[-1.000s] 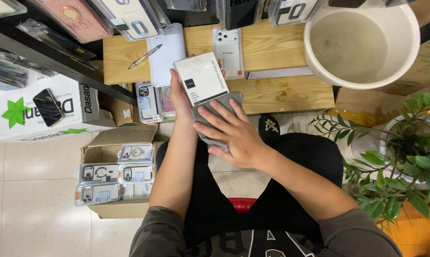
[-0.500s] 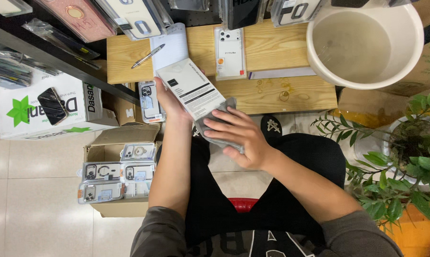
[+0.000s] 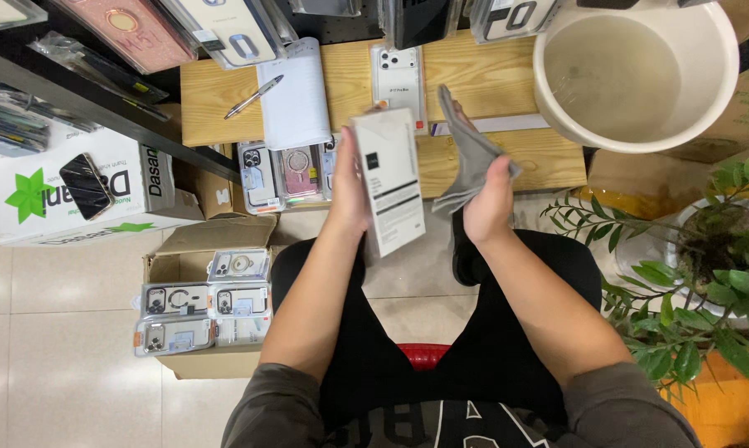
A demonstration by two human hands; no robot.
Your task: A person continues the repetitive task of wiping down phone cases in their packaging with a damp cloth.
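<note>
Phone-case box (image 3: 389, 182) now stands upright in my left hand (image 3: 350, 187), fingers clamped on its edge above the wooden table (image 3: 491, 83), while my right hand (image 3: 486, 203) has lifted away, pinching the grey cloth (image 3: 466, 153) beside it, wiping paused.

Glossy pale tiled floor (image 3: 68, 348), light wooden slatted counter (image 3: 491, 83), dark metal shelf rail (image 3: 84, 108), green leafy potted plant (image 3: 706, 274) at right.

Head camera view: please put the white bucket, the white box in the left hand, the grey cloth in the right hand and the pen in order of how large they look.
1. White bucket
2. White box in the left hand, though it is nearer the camera
3. Grey cloth in the right hand, crumpled
4. Pen
</note>
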